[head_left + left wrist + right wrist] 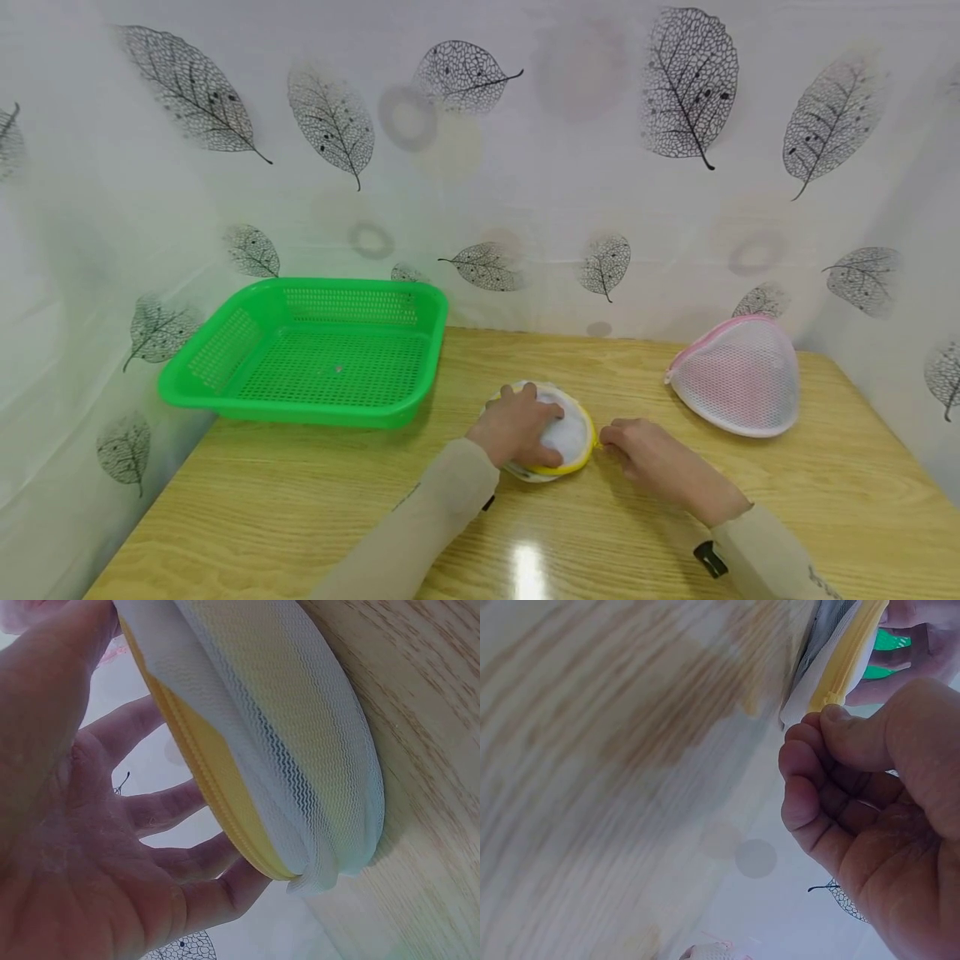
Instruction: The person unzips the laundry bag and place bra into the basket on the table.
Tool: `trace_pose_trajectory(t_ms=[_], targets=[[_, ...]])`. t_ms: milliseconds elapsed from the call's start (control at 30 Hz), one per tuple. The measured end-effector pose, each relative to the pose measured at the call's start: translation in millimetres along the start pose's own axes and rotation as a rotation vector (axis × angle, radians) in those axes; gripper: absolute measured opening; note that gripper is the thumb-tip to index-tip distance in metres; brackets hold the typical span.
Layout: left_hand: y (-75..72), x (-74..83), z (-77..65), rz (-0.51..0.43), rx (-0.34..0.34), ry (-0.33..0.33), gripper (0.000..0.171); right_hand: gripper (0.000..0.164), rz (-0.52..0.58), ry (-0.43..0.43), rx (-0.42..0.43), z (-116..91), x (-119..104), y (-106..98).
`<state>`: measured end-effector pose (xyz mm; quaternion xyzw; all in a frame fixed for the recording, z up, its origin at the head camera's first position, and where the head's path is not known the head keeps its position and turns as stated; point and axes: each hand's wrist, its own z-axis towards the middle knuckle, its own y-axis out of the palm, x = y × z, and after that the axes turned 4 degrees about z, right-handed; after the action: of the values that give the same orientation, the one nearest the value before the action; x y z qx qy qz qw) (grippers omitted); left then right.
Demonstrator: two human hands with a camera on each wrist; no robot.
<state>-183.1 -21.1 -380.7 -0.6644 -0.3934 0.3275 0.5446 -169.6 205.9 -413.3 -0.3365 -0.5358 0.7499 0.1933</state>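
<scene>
A round white mesh laundry bag (564,427) with a yellow zipper (845,656) around its rim lies on the wooden table. My left hand (519,427) rests on its top with the fingers spread. In the left wrist view, the left palm (82,847) stands off the bag and the fingertips meet the yellow edge. At the bag's right side, my right hand (651,458) pinches the zipper pull between thumb and forefinger. The right wrist view shows the right thumb and fingers (855,750) at the zipper's end, mostly covering the pull. What the bag holds is hidden.
To the left stands a green plastic basket (408,410) with perforated walls. A white and pink mesh bag (738,379) with a pink edge sits at the back right. A white curtain with leaf prints (525,192) hangs behind the table (615,542).
</scene>
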Motion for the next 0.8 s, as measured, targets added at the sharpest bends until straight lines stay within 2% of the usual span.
trace_pose_trajectory(t_ms=[467, 800], targets=[[0.8, -0.1, 0.5, -0.008, 0.007, 0.001, 0.06, 0.025, -0.005, -0.038, -0.006, -1.1, -0.2, 1.6], [0.6, 0.1, 0.2, -0.018, 0.01, 0.001, 0.06, 0.023, 0.01, 0.002, -0.029, -1.1, -1.7, 0.5]])
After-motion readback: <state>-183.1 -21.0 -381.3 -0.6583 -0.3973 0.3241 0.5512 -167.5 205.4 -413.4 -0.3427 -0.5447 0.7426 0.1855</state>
